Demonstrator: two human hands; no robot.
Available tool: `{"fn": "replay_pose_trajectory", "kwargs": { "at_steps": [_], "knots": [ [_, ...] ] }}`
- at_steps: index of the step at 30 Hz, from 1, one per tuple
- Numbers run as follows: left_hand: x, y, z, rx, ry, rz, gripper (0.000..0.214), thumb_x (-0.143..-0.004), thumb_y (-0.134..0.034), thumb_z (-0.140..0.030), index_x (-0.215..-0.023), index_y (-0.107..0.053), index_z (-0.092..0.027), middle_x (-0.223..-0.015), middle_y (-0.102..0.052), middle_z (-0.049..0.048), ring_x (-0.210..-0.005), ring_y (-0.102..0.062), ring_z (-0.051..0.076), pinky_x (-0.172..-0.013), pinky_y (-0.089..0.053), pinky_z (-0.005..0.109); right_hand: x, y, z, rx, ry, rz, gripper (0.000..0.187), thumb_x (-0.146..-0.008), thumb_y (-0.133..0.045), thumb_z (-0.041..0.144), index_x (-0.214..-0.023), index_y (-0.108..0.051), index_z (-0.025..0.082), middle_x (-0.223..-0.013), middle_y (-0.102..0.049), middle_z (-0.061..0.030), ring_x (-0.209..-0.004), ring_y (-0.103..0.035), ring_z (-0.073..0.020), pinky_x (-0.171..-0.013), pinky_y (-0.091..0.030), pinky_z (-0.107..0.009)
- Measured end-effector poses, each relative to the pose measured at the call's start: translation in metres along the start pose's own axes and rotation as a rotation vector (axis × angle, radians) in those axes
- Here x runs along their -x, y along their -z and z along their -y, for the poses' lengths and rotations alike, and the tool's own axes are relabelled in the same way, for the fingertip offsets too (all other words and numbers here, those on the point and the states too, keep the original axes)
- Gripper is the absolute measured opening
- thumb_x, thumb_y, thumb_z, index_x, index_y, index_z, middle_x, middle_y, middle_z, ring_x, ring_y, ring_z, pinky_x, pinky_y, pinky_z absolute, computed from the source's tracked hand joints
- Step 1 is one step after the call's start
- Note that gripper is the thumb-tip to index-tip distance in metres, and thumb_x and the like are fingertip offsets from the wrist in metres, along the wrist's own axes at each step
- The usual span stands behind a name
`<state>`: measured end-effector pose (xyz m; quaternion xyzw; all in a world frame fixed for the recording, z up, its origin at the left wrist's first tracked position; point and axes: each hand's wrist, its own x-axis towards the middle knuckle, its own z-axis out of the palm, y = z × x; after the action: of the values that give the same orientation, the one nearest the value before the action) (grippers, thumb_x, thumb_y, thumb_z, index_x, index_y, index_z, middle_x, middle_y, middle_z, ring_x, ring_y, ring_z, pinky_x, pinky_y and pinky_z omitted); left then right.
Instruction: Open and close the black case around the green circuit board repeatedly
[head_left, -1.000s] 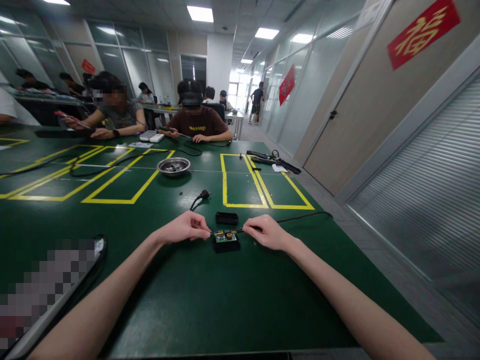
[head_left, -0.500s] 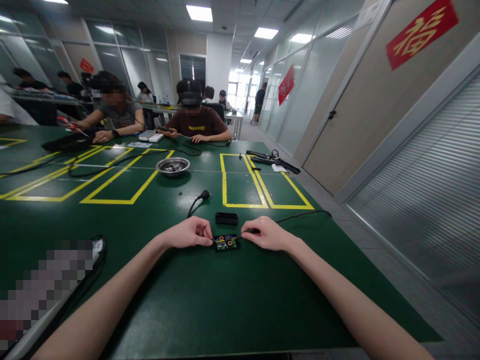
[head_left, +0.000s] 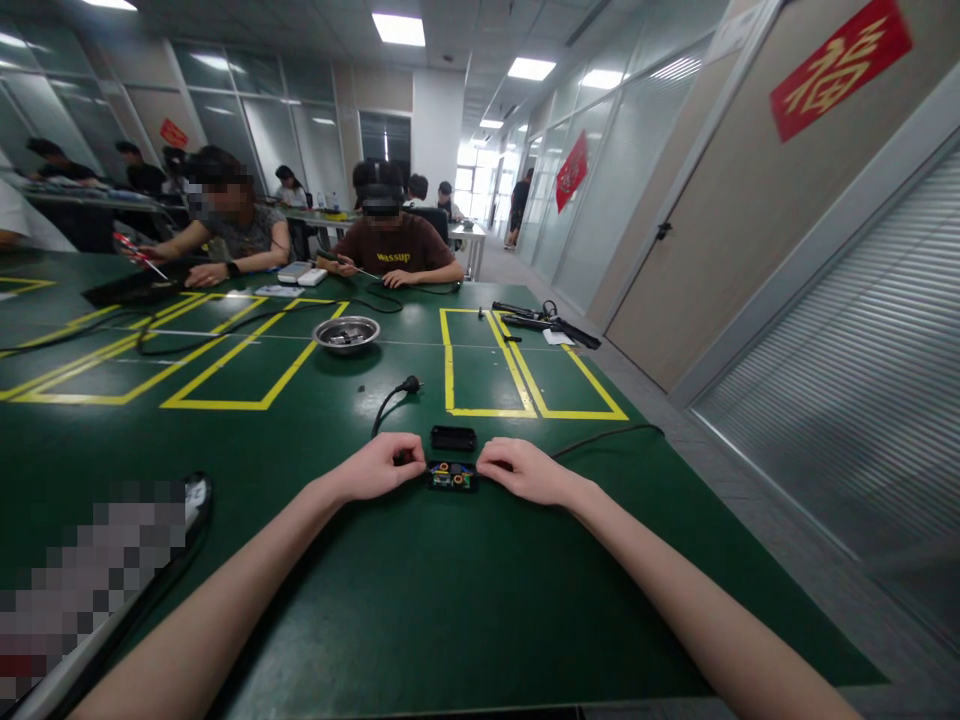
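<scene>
A small black open case with a green circuit board (head_left: pixel 451 476) lies flat on the green table (head_left: pixel 420 600) between my hands. My left hand (head_left: pixel 382 466) is closed at its left end, fingers pinched on the black cable there. My right hand (head_left: pixel 521 469) is closed at its right end, pressing on the black cable (head_left: pixel 607 434) that runs off to the right. A separate black lid (head_left: pixel 453 438) lies just behind the case. The plug (head_left: pixel 409 385) of the left cable rests further back.
A metal bowl (head_left: pixel 346 331) sits at mid-table among yellow tape rectangles (head_left: pixel 495 370). Black tools (head_left: pixel 544 322) lie at the far right edge. Two seated people (head_left: pixel 390 250) work across the table. A black object (head_left: pixel 112 590) lies near the left front edge.
The board, held slightly raised on its cables a second ago, now sits down in the case. Both hands have closed in against the case ends.
</scene>
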<state>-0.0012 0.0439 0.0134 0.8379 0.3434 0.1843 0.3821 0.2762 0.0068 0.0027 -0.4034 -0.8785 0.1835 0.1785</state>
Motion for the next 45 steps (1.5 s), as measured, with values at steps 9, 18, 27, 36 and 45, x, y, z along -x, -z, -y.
{"fn": "replay_pose_trajectory", "kwargs": {
  "at_steps": [9,18,27,36,45],
  "knots": [
    [-0.004,-0.005,0.002,-0.099,0.025,-0.034,0.037,-0.089,-0.056,-0.050,-0.076,-0.065,-0.017,-0.075,-0.059,0.0006,-0.070,-0.051,0.016,-0.064,-0.040,0.027,0.000,0.000,0.002,-0.174,-0.156,-0.014,0.018,-0.096,-0.059,0.027,-0.084,-0.070,0.017,-0.082,-0.067,-0.0031,-0.074,-0.060,-0.0165,-0.067,-0.044,-0.028],
    [-0.007,-0.005,0.002,-0.091,0.089,-0.011,0.037,-0.086,-0.057,-0.051,-0.077,-0.067,-0.016,-0.075,-0.062,0.0014,-0.068,-0.053,0.016,-0.062,-0.039,0.027,-0.003,-0.007,0.004,-0.159,-0.201,-0.068,0.021,-0.093,-0.063,0.028,-0.076,-0.066,0.017,-0.077,-0.062,-0.0010,-0.071,-0.056,-0.0152,-0.066,-0.041,-0.027],
    [-0.010,-0.008,0.001,-0.098,0.065,-0.021,0.042,-0.087,-0.056,-0.056,-0.072,-0.063,-0.017,-0.072,-0.059,0.0010,-0.066,-0.050,0.016,-0.061,-0.038,0.027,-0.005,-0.009,0.004,-0.225,-0.284,-0.091,0.024,-0.089,-0.068,0.033,-0.072,-0.068,0.017,-0.072,-0.062,-0.0004,-0.065,-0.053,-0.0140,-0.061,-0.040,-0.026],
    [-0.014,-0.017,0.001,-0.078,0.147,-0.247,0.043,-0.094,-0.048,-0.052,-0.076,-0.067,-0.017,-0.073,-0.065,0.0018,-0.070,-0.057,0.019,-0.065,-0.041,0.029,-0.007,-0.008,-0.010,-0.161,-0.325,-0.272,0.035,-0.100,-0.048,0.032,-0.078,-0.071,0.017,-0.075,-0.068,-0.0035,-0.073,-0.062,-0.0185,-0.068,-0.045,-0.029],
    [-0.021,-0.029,0.002,-0.288,0.180,-0.437,0.025,-0.091,-0.061,-0.033,-0.096,-0.080,-0.019,-0.099,-0.074,0.0085,-0.092,-0.065,0.026,-0.085,-0.048,0.039,-0.014,-0.025,-0.012,0.002,-0.339,-0.385,0.019,-0.094,-0.059,0.024,-0.093,-0.078,0.018,-0.094,-0.070,-0.0081,-0.086,-0.065,-0.0217,-0.077,-0.049,-0.033]
  ]
}}
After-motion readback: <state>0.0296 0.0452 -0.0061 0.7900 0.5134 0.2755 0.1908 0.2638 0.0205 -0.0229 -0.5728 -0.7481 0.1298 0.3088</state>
